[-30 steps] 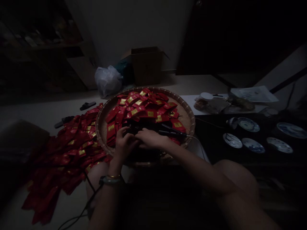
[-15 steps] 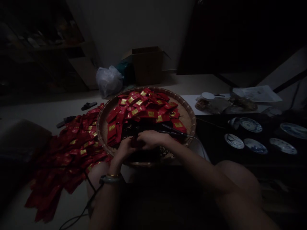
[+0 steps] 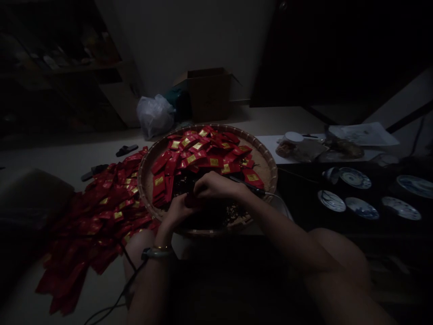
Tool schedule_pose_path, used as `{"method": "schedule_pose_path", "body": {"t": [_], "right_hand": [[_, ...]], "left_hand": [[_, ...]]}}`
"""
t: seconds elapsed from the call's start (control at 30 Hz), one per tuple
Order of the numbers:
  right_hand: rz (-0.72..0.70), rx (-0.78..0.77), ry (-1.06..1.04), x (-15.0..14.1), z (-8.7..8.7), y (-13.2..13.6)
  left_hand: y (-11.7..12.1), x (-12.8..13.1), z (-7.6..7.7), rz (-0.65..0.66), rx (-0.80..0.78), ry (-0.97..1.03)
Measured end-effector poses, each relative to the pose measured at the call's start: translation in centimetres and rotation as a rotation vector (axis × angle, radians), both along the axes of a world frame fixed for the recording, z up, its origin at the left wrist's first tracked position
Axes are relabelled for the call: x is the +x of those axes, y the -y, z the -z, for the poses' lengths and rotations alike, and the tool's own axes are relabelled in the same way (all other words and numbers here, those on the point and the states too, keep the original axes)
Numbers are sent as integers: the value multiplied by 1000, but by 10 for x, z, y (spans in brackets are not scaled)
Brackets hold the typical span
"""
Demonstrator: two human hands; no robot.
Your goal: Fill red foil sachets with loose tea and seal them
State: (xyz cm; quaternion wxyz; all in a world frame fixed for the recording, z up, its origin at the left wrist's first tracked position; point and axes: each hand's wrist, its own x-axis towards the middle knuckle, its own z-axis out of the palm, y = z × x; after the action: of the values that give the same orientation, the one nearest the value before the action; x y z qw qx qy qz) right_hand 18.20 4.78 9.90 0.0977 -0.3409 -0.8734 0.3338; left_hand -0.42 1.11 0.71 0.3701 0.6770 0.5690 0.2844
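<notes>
My left hand (image 3: 178, 210) is closed around a small red packet (image 3: 193, 200) above the front of a round woven bamboo tray (image 3: 270, 171). Just over that packet, my right hand (image 3: 216, 185) has its fingers bent down and pinched together. Whatever is between them is hidden. Dark loose leaves (image 3: 182, 184), perhaps tea, lie in the tray beneath both hands. Behind them are piled many red packets (image 3: 203, 151) with gold labels. A dark pen-shaped tool (image 3: 248, 185) with a pale cord lies beside my right wrist, partly covered by it.
A heap of red packets (image 3: 101, 216) spreads over the floor at left, near dark slippers (image 3: 126, 150). Behind the tray stand a white plastic bag (image 3: 155, 115) and a cardboard box (image 3: 209, 95). Patterned dishes (image 3: 361, 207) and bagged goods (image 3: 304, 148) lie to the right. A black cable (image 3: 126, 284) hangs at lower left.
My right hand has risen slightly from the packet, with its fingers now bent downward over it. The left hand keeps hold of the packet at nearly the same spot.
</notes>
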Motion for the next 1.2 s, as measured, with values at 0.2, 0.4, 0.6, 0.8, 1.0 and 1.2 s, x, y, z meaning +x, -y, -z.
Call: {"method": "schedule_pose_path", "body": {"t": [0.2, 0.4, 0.6, 0.8, 1.0, 1.2], "right_hand": [[31, 26, -24, -10, 10, 3], [249, -146, -313, -10, 12, -8], [467, 41, -405, -3, 15, -11], [257, -8, -123, -6, 33, 14], [375, 68, -141, -10, 27, 15], [350, 117, -111, -11, 23, 13]], "left_hand": [[3, 1, -5, 40, 131, 211], [9, -6, -15, -48, 236, 247], [7, -10, -16, -68, 280, 176], [10, -6, -19, -115, 348, 197], [9, -2, -25, -277, 550, 218], [10, -4, -24, -23, 398, 139]]}}
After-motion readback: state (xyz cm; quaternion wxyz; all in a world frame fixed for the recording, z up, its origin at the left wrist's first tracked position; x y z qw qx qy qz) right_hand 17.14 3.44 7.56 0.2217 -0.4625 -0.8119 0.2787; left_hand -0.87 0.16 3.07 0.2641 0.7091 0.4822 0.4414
